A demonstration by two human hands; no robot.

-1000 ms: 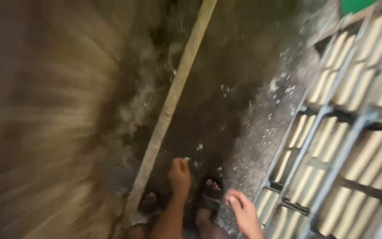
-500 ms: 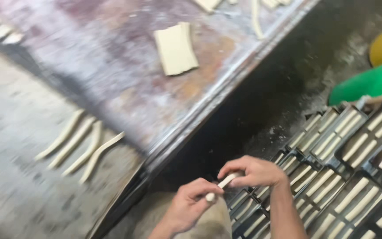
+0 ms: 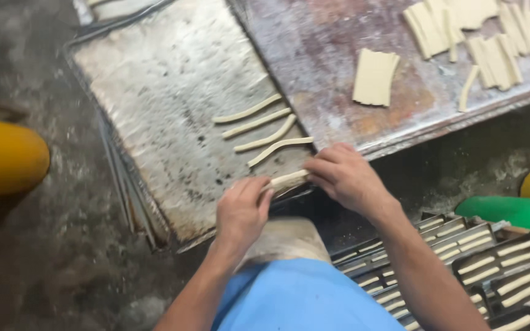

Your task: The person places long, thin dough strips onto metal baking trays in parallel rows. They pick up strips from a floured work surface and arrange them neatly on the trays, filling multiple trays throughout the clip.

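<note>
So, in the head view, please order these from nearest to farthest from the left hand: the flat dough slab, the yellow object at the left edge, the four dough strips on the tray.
1. four dough strips, just above the left hand
2. flat dough slab, upper right on the worktable
3. yellow object, far left

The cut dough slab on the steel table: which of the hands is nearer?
Right. The right hand lies just below the cut dough slab; the left hand is farther, down-left, over the metal tray.
</note>
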